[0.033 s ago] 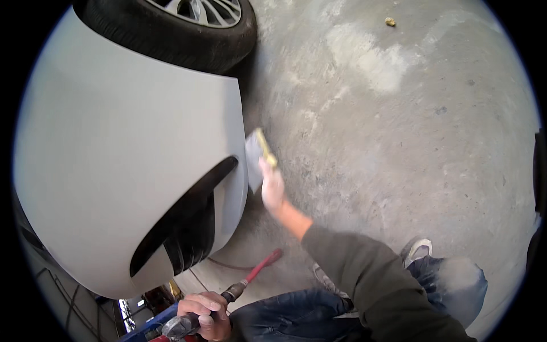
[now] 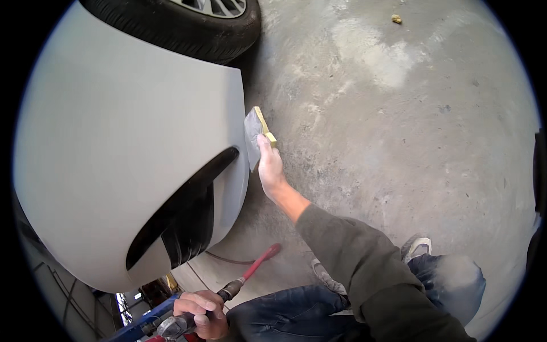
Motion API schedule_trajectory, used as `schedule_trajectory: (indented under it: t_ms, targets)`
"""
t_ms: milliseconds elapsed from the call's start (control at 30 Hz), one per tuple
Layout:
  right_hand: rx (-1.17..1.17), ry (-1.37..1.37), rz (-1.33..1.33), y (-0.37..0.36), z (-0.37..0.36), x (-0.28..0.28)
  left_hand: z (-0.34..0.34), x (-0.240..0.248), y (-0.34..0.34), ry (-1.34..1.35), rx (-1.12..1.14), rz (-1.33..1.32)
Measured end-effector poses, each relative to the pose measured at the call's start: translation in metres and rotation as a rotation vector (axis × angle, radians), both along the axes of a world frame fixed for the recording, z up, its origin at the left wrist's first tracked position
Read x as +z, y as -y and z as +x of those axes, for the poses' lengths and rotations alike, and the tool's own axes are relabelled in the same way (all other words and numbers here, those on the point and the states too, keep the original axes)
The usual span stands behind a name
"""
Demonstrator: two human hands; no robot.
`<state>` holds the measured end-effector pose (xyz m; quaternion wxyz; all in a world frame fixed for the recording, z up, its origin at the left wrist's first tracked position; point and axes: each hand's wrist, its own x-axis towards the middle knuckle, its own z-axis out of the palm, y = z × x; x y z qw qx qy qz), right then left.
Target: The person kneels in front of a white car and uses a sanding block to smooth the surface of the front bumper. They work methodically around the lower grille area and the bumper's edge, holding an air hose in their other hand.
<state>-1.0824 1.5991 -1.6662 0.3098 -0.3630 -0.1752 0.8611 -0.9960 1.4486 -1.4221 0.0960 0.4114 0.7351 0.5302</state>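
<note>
My right hand (image 2: 271, 171) is closed on a yellow sanding pad (image 2: 261, 118) with a dusty grey sheet (image 2: 252, 132) on its left face. The sheet lies along the right edge of a pale grey car bumper (image 2: 142, 131), beside the tip of a black vent recess (image 2: 188, 214); whether it touches is hard to see. Lower left, my left hand (image 2: 202, 313) grips a hand-held air tool (image 2: 175, 326), dark with a metal fitting. A red hose end (image 2: 259, 263) runs from that fitting towards the floor. Most of the tool's body is hidden by my fingers and the frame edge.
The car's wheel (image 2: 188, 31) stands at the upper left, above the bumper. Concrete floor (image 2: 387, 142) stretches to the right, with a small yellowish lump (image 2: 396, 19) far off. My bent knee (image 2: 456, 279) and shoe (image 2: 419, 249) are at the lower right. A blue bar (image 2: 142, 322) shows lower left.
My right hand and the sanding pad have moved up along the bumper's edge, away from me. My left hand keeps its hold on the air tool, and the view has shifted slightly.
</note>
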Motion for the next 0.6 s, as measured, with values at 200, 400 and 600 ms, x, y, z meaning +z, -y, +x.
schedule_trajectory:
  t_ms: [200, 400, 600]
  targets:
    - [0.077, -0.026, -0.109, 0.101, 0.019, 0.009, 0.006, 0.011, 0.024, 0.042, -0.058, 0.019]
    - [0.14, -0.063, -0.1, 0.097, -0.003, -0.003, 0.008, 0.009, 0.041, 0.032, -0.04, -0.029]
    - [0.229, 0.14, 0.17, 0.1, 0.007, 0.021, 0.005, 0.018, 0.051, 0.018, -0.044, 0.012]
